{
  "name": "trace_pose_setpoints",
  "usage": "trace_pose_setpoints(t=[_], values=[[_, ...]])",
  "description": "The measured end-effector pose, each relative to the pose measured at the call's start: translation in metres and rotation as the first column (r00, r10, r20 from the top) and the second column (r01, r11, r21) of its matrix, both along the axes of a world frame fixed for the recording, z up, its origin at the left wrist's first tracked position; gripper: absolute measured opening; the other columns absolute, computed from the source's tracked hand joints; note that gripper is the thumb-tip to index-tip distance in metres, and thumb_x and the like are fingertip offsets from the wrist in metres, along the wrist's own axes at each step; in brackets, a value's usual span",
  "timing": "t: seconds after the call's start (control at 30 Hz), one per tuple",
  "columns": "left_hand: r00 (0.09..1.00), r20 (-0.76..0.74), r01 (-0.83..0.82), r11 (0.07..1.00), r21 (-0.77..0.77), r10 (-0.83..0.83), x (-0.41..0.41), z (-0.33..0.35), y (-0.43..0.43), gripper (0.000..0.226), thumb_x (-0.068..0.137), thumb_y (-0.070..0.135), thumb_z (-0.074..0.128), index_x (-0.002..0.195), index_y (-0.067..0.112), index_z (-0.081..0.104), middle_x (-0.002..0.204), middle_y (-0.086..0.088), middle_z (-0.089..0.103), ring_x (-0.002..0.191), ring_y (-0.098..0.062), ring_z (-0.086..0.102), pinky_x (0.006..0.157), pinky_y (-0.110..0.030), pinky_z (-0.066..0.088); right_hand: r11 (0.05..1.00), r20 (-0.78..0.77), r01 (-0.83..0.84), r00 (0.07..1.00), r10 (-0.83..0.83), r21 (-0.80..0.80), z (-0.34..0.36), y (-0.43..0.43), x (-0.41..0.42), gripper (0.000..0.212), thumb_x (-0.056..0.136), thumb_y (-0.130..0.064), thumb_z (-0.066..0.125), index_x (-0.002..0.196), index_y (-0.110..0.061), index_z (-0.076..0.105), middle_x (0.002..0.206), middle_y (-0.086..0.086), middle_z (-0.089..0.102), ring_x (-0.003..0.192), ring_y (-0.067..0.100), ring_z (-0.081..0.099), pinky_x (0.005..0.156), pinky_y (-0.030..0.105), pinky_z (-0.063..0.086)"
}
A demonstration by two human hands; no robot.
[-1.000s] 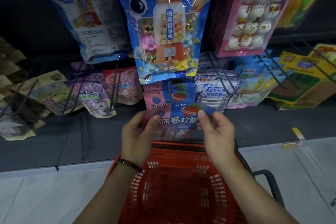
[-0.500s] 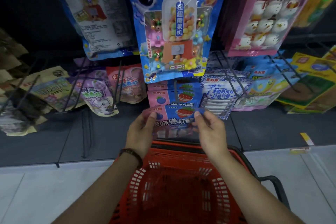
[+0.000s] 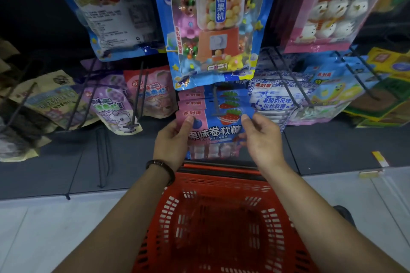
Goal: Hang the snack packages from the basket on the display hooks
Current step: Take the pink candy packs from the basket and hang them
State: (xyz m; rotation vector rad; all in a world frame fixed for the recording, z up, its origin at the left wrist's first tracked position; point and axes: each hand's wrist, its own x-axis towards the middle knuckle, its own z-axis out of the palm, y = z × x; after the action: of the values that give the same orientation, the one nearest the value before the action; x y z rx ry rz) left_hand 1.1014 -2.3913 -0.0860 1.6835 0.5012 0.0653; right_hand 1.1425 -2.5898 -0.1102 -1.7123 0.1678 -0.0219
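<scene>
Left hand (image 3: 172, 143) and right hand (image 3: 264, 139) fingers clamp the packet's (image 3: 215, 134) top corners; if its hole misses the hook (image 3: 214, 102) tip, it could buckle or drop into the basket (image 3: 221, 180).

Above the basket's (image 3: 221, 178) far rim, your left hand (image 3: 173, 139) and right hand (image 3: 264, 139) pinch the upper corners of a pink-and-blue package (image 3: 215, 133), its top edge meeting the hook (image 3: 216, 104) tip. Matching packs (image 3: 193, 104) hang farther from the basket; a gumball bag (image 3: 213, 29) hangs higher still.
</scene>
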Motion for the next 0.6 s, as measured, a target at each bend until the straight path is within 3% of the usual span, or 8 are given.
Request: trace_pose_setpoints(t=[0.1, 0.27, 0.4, 0.47, 0.6], values=[[1.000, 0.020, -0.013, 1.000, -0.022, 0.014, 0.007, 0.001, -0.002, 0.030, 0.102, 0.043, 0.063, 0.076, 0.037, 0.077, 0.068, 0.021, 0.074, 0.073, -0.013, 0.068, 0.073, -0.034, 0.058, 1.000, -0.001, 0.010, 1.000, -0.010, -0.009, 0.002, 0.000, 0.005, 0.033, 0.102, -0.044, 0.063, 0.085, -0.015, 0.064, 0.079, 0.023, 0.063, 0.074, 0.052, 0.067, 0.066, 0.069, 0.056], [1.000, 0.025, 0.016, 0.999, -0.051, -0.015, 0.006, -0.005, -0.001, 0.028, 0.102, 0.043, 0.061, 0.081, 0.038, 0.078, 0.070, 0.023, 0.074, 0.074, -0.012, 0.069, 0.066, -0.026, 0.059, 1.000, 0.020, -0.013, 1.000, 0.014, -0.026, 0.000, -0.002, 0.004, 0.029, 0.098, -0.055, 0.061, 0.090, -0.029, 0.073, 0.085, 0.006, 0.075, 0.085, 0.043, 0.072, 0.078, 0.066, 0.059], [1.000, 0.005, 0.014, 0.998, -0.058, -0.014, 0.006, -0.007, -0.003, 0.028, 0.100, 0.047, 0.063, 0.078, 0.051, 0.079, 0.083, 0.020, 0.079, 0.087, -0.012, 0.075, 0.086, -0.040, 0.061, 1.000, -0.001, -0.012, 1.000, 0.012, -0.027, -0.010, -0.005, 0.007, 0.052, 0.094, -0.068, 0.061, 0.092, -0.017, 0.068, 0.089, 0.015, 0.074, 0.081, 0.050, 0.070, 0.070, 0.071, 0.057], [1.000, 0.003, 0.008, 0.999, -0.047, -0.007, 0.007, -0.007, -0.004, 0.022, 0.099, 0.051, 0.063, 0.083, 0.054, 0.079, 0.091, 0.018, 0.081, 0.096, -0.017, 0.076, 0.094, -0.047, 0.060, 0.999, -0.012, -0.001, 1.000, 0.000, -0.038, -0.010, -0.005, 0.007, 0.042, 0.096, -0.062, 0.059, 0.094, -0.022, 0.072, 0.089, 0.011, 0.077, 0.081, 0.047, 0.073, 0.071, 0.069, 0.059], [1.000, -0.023, -0.001, 1.000, -0.023, 0.000, 0.008, -0.007, -0.002, 0.019, 0.097, 0.058, 0.062, 0.089, 0.053, 0.079, 0.096, 0.013, 0.081, 0.099, -0.020, 0.076, 0.097, -0.052, 0.059, 0.999, -0.028, 0.006, 1.000, -0.007, -0.040, -0.006, -0.003, 0.007, 0.023, 0.104, -0.044, 0.060, 0.093, -0.030, 0.075, 0.091, 0.006, 0.080, 0.078, 0.043, 0.075, 0.070, 0.064, 0.062]])
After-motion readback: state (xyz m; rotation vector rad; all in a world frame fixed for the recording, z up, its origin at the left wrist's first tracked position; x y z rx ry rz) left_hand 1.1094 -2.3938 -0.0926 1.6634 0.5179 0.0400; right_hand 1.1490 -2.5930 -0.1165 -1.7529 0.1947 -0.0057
